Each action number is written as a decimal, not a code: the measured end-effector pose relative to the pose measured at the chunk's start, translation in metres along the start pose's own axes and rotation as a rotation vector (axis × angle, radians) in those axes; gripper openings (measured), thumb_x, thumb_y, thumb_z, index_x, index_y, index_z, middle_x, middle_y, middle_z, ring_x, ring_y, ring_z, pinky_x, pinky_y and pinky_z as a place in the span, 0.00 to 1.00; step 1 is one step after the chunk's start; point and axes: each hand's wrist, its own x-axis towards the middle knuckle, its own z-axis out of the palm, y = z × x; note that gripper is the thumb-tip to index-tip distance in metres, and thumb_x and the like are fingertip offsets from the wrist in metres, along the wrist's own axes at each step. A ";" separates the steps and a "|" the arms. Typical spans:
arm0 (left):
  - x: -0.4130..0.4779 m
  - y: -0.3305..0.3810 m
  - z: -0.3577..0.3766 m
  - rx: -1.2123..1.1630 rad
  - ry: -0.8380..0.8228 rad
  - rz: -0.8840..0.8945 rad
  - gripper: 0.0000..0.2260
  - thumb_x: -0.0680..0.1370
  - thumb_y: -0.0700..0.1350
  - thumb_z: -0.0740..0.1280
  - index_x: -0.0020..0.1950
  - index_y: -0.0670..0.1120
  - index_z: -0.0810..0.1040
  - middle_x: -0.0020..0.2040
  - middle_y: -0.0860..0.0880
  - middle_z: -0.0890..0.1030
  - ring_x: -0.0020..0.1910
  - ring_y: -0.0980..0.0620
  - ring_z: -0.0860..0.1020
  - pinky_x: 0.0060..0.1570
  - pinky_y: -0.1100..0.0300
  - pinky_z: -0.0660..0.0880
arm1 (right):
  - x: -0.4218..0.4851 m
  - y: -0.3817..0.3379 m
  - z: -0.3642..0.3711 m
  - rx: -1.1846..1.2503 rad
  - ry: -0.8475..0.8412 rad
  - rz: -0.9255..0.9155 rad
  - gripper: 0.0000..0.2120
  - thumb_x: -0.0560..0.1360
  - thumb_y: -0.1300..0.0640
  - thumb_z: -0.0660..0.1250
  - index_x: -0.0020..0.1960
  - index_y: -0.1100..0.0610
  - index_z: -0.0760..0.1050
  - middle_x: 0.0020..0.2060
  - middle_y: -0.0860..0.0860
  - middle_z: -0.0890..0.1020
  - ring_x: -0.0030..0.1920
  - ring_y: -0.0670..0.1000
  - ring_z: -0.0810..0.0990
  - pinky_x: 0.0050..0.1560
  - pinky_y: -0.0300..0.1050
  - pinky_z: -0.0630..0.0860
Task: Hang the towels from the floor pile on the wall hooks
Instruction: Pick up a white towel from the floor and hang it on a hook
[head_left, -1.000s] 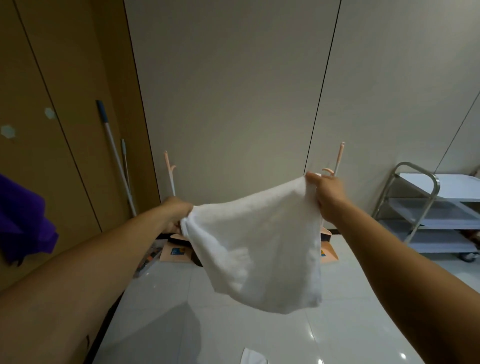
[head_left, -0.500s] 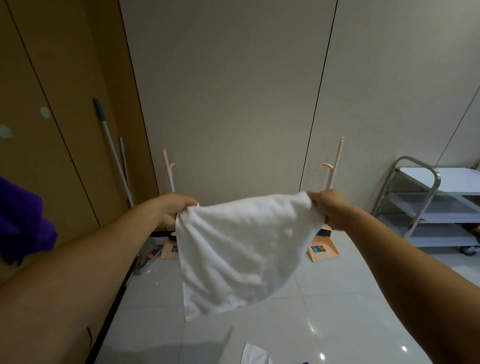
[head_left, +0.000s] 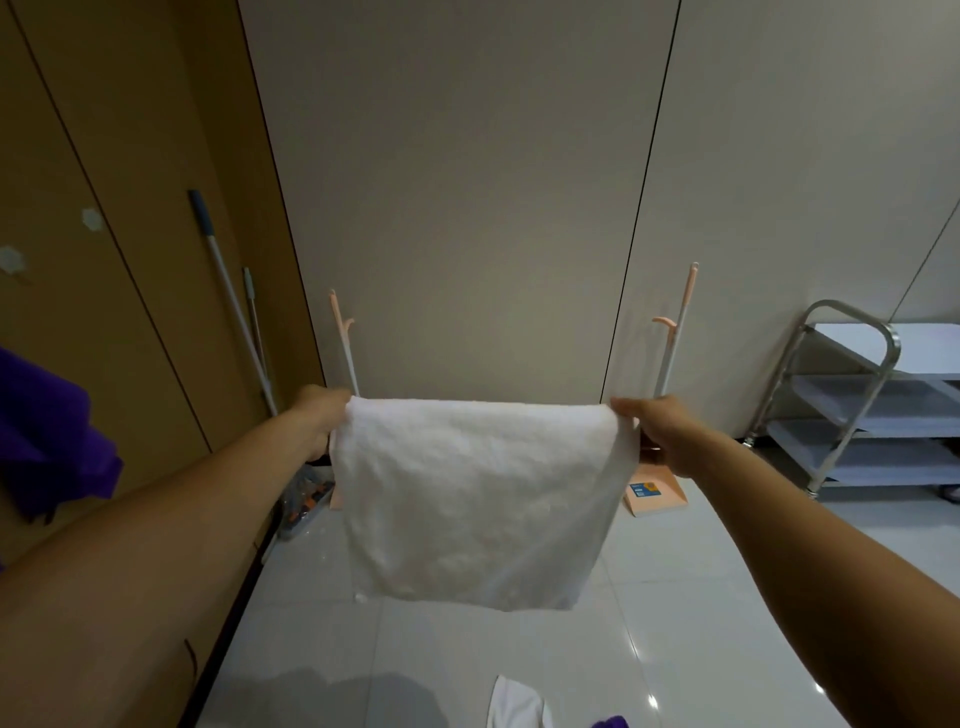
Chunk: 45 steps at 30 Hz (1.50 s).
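Note:
A white towel (head_left: 478, 493) hangs flat in the air in front of me, stretched by its top edge. My left hand (head_left: 319, 423) grips its top left corner and my right hand (head_left: 649, 428) pinches the top right corner. A purple towel (head_left: 47, 441) hangs on the brown wall at the left edge. Two small white hooks (head_left: 92, 218) sit higher on that brown wall. On the floor at the bottom lie another white towel (head_left: 511, 709) and a bit of purple cloth (head_left: 610, 722).
Mop handles (head_left: 228, 296) lean in the left corner. Two pink long-handled dustpans (head_left: 657, 496) stand against the grey wall behind the towel. A steel shelf cart (head_left: 878, 410) stands at the right. The floor is glossy white tile.
The towel was bunched and slanted between my hands; both hands have moved apart and level, and it now hangs spread flat.

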 end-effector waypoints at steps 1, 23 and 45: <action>0.003 0.000 -0.002 -0.036 0.018 0.001 0.09 0.81 0.40 0.61 0.58 0.37 0.73 0.53 0.38 0.76 0.43 0.40 0.75 0.42 0.52 0.73 | 0.001 0.002 0.000 -0.055 0.004 0.001 0.13 0.75 0.52 0.70 0.45 0.63 0.75 0.34 0.56 0.78 0.30 0.53 0.75 0.29 0.41 0.71; -0.004 0.000 -0.005 -0.142 0.151 0.036 0.13 0.78 0.37 0.60 0.56 0.50 0.79 0.57 0.45 0.74 0.55 0.41 0.73 0.52 0.51 0.73 | 0.009 -0.017 0.015 0.228 0.111 -0.266 0.12 0.75 0.59 0.70 0.59 0.54 0.77 0.50 0.51 0.78 0.47 0.50 0.76 0.51 0.46 0.73; -0.023 -0.041 -0.024 0.464 -0.141 0.151 0.07 0.73 0.49 0.73 0.43 0.46 0.81 0.45 0.47 0.80 0.44 0.50 0.79 0.38 0.60 0.74 | 0.037 -0.024 0.058 -0.498 -0.193 -0.343 0.10 0.67 0.53 0.77 0.36 0.56 0.79 0.31 0.51 0.80 0.34 0.52 0.78 0.32 0.40 0.69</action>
